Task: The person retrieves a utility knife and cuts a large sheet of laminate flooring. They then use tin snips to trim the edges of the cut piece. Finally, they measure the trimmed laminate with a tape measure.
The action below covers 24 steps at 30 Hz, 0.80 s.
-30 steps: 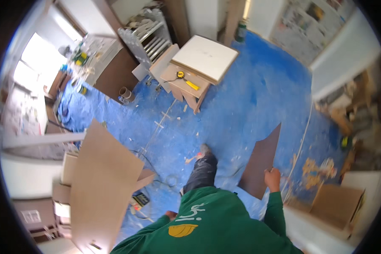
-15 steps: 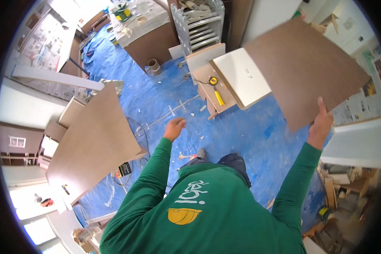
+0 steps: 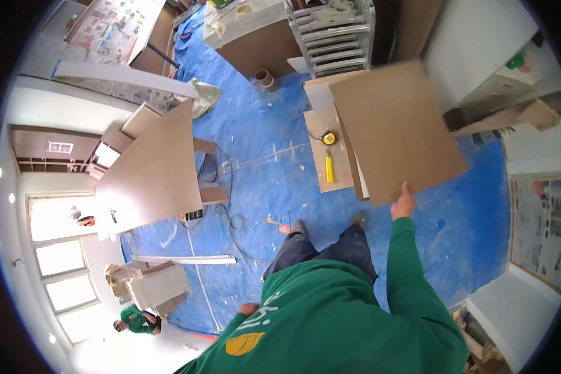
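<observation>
My right hand (image 3: 404, 203) is closed on the near edge of a flat brown board (image 3: 402, 131), its thumb on top. The board lies tilted above a white panel (image 3: 363, 182), hiding nearly all of it. Left of the board, on a low wooden bench (image 3: 318, 123), are a yellow and black tape measure (image 3: 329, 138) and a yellow utility knife (image 3: 330, 169). My left hand (image 3: 249, 309) hangs low beside my body, partly behind my sleeve and shirt. Its fingers cannot be made out.
Blue sheeting (image 3: 268, 193) covers the floor, with a cable (image 3: 232, 218) across it. A large brown panel on supports (image 3: 153, 168) stands at left. A folded ladder (image 3: 333, 37) and a cabinet (image 3: 255, 47) stand ahead. A person in green (image 3: 137, 319) is at lower left.
The brown board has swung left and down over the white panel, still in my right hand. My left hand has drawn back to my side. The view has shifted, bringing another person into sight.
</observation>
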Available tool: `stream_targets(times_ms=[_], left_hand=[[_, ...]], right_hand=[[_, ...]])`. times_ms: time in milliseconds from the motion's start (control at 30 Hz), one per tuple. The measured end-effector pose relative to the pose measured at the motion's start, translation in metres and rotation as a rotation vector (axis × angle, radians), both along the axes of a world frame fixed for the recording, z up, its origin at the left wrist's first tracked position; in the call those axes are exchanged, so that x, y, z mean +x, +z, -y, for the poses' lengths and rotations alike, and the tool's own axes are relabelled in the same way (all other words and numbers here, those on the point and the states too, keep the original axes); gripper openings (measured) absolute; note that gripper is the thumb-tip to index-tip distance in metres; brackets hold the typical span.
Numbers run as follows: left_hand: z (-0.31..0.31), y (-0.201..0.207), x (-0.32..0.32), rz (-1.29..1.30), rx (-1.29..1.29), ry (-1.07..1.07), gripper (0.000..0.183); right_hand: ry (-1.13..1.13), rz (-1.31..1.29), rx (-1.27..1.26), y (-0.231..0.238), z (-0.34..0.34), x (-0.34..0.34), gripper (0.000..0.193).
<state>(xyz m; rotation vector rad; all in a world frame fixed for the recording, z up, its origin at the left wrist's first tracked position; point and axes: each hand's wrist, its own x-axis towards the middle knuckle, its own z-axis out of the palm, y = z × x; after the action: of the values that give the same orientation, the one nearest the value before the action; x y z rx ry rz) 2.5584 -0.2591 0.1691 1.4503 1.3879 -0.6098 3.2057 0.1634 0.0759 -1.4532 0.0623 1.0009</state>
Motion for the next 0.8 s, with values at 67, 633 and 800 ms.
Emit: stream_targets(times_ms=[67,633,800], left_hand=[[0.024,0.002,0.044,-0.054,0.022,0.158,0.038],[-0.084,-0.013,0.113,0.015,0.144,1.294,0.035],[0.013,-0.068,0.032,-0.295,0.168,0.39,0.053]], right_hand=[[0.23,-0.096,-0.254,-0.036,0.013,-0.001,0.074],[1.548,0.417,-0.534,-0.063,0.074,0.013,0.031],[2.338,1.609,-0.031,-0.048,0.104,-0.021,0.018]])
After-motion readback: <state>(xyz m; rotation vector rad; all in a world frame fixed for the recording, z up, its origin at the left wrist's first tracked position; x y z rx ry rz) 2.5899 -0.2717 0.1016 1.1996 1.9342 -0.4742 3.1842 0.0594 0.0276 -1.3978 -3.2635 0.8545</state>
